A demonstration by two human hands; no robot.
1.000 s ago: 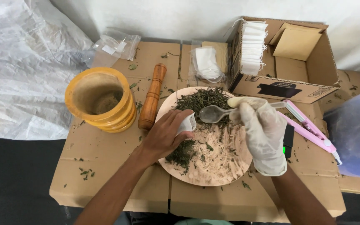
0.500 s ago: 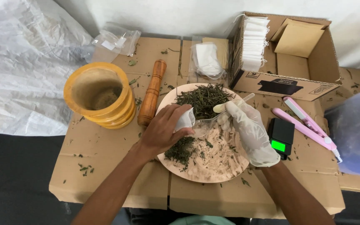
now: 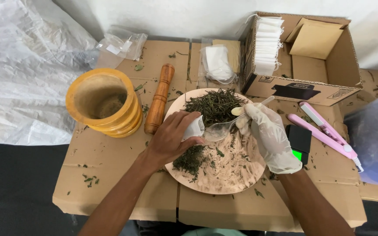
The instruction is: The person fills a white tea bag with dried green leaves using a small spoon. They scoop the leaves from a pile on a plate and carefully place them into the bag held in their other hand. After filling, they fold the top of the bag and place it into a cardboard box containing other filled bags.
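Your bare left hand pinches a small white bag over the plate; your gloved right hand grips a clear spoon, its bowl touching the bag, dried leaves just beyond.

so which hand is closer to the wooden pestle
Left. The left hand holds a small white bag over the plate, just right of the wooden pestle. The gloved right hand, holding the spoon, is farther off across the plate.

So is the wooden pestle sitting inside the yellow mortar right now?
No, the wooden pestle lies on the cardboard beside the yellow mortar, between it and the plate.
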